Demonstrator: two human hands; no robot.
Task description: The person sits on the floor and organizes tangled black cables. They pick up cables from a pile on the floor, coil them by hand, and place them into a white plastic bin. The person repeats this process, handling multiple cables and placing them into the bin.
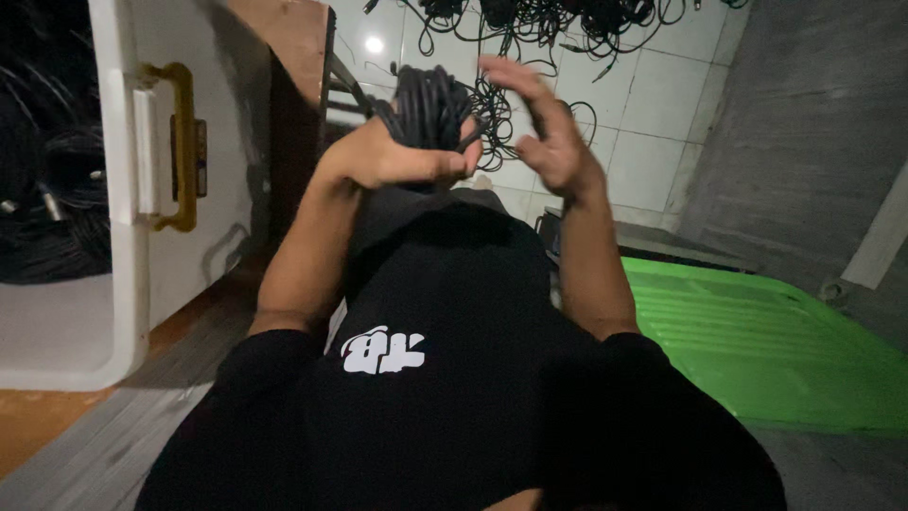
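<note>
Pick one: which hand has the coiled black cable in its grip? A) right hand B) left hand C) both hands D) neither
B: the left hand is closed around the coiled black cable, while the right hand is open beside it, fingers spread.

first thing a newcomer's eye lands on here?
Probably the thick coil of black cable gripped in the left hand at top centre, with the right hand raised open beside it. Next, the bright green lid at lower right, and the tangle of loose cables on the white tiled floor beyond.
</note>
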